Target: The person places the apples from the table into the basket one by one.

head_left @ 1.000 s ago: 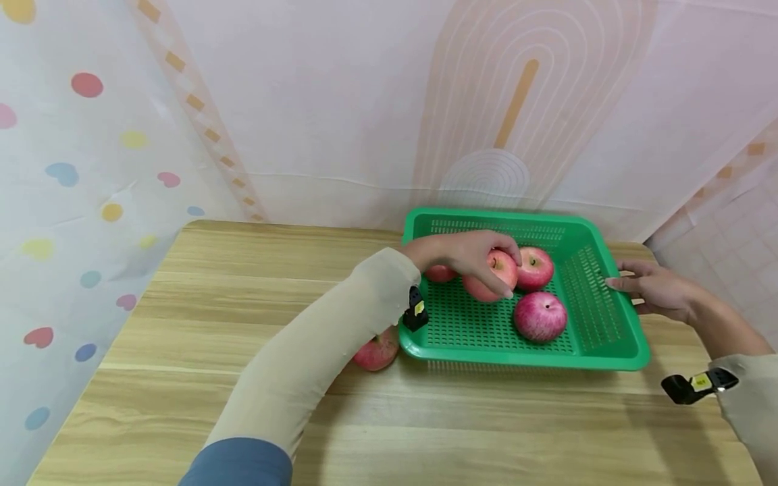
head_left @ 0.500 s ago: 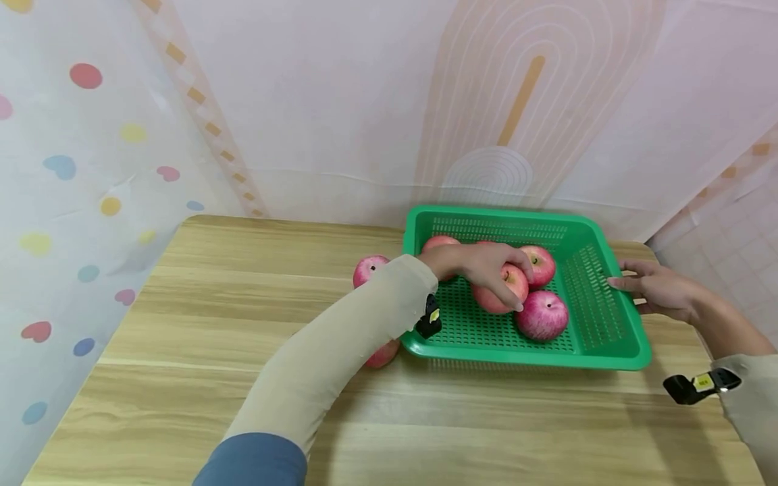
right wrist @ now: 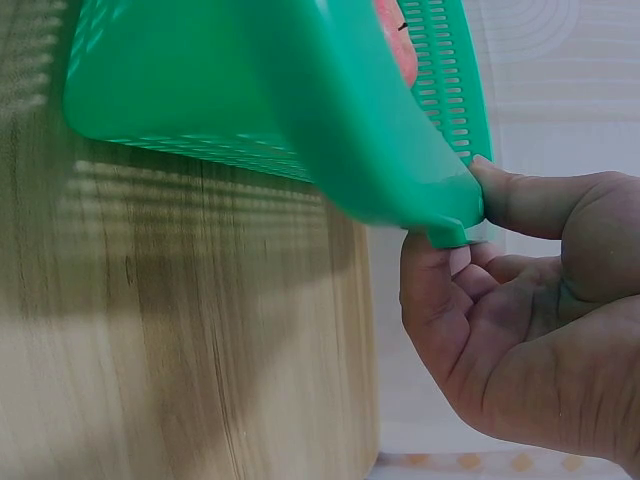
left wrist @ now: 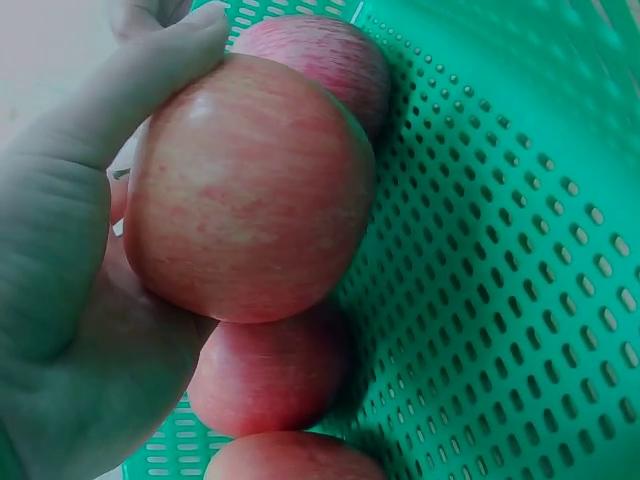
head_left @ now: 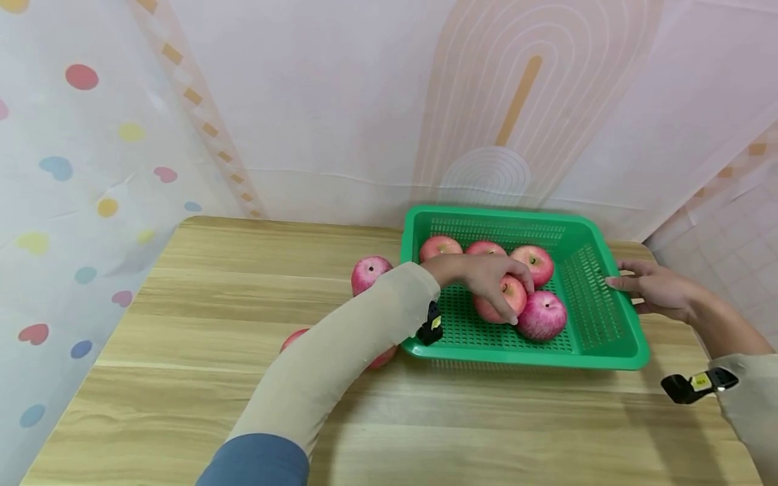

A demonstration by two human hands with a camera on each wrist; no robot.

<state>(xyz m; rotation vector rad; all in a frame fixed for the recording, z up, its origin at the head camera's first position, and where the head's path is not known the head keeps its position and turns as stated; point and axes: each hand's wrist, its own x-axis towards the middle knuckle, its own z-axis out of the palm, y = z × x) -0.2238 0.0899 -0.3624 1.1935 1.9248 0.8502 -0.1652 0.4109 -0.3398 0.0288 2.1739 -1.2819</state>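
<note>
My left hand (head_left: 483,274) holds a red-yellow apple (left wrist: 255,190) inside a green plastic basket (head_left: 523,359), thumb and fingers curled round it. Beside the held apple, toward the right, lies a darker pink-red apple (head_left: 541,316). Behind it is a paler red apple (head_left: 533,264), and two more, a back-left apple (head_left: 440,248) and a back-middle apple (head_left: 486,247), sit along the far wall. At the basket's right end my right hand (head_left: 661,289) pinches the rim, thumb on top and fingers curled below, as the right wrist view shows.
On the wooden table (head_left: 486,432), left of the basket, lie a pink-red apple (head_left: 370,271), another apple (head_left: 383,357) partly behind the left sleeve, and a third apple (head_left: 293,337) mostly hidden by that sleeve. A patterned curtain (head_left: 328,101) hangs behind the table.
My left hand has moved slightly right and toward the near side with the apple, bringing it beside the darker one. The right hand keeps its place on the rim.
</note>
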